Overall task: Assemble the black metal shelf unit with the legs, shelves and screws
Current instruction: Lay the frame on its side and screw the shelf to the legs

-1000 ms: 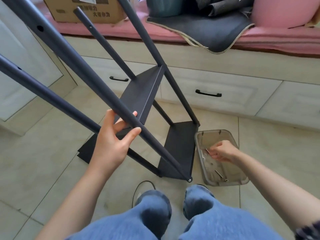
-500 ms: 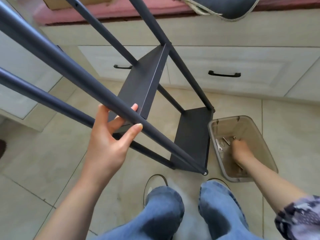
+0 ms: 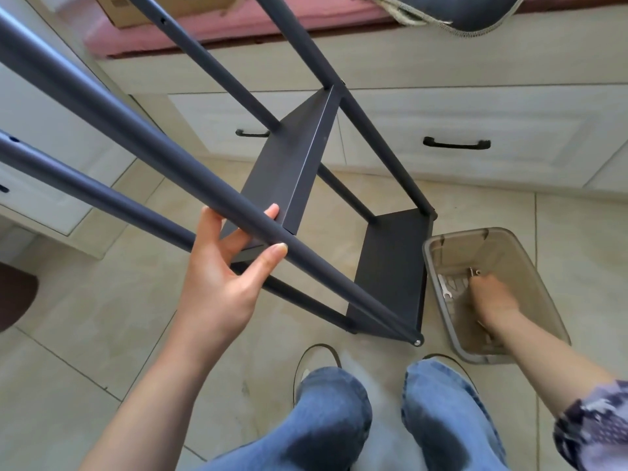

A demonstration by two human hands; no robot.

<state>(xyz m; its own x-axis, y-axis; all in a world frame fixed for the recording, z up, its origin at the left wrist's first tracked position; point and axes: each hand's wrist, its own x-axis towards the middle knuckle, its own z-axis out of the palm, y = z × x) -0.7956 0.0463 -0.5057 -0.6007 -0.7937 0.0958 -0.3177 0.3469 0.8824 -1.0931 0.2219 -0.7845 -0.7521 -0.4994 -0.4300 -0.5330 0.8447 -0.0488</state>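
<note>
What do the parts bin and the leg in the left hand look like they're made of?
Parts bin: apparently smoky translucent plastic, since the floor shows through its walls. Leg: likely metal tube with a matte dark coating; round, even sheen, drilled holes.

Beige tiled floor (image 3: pixel 102 334); pale drawer fronts (image 3: pixel 475 137) with black handles (image 3: pixel 456 143); pink cushion (image 3: pixel 306 18) above.

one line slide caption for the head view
Left hand steadies a leg of the black shelf unit while the right hand reaches into the plastic bin.
</note>
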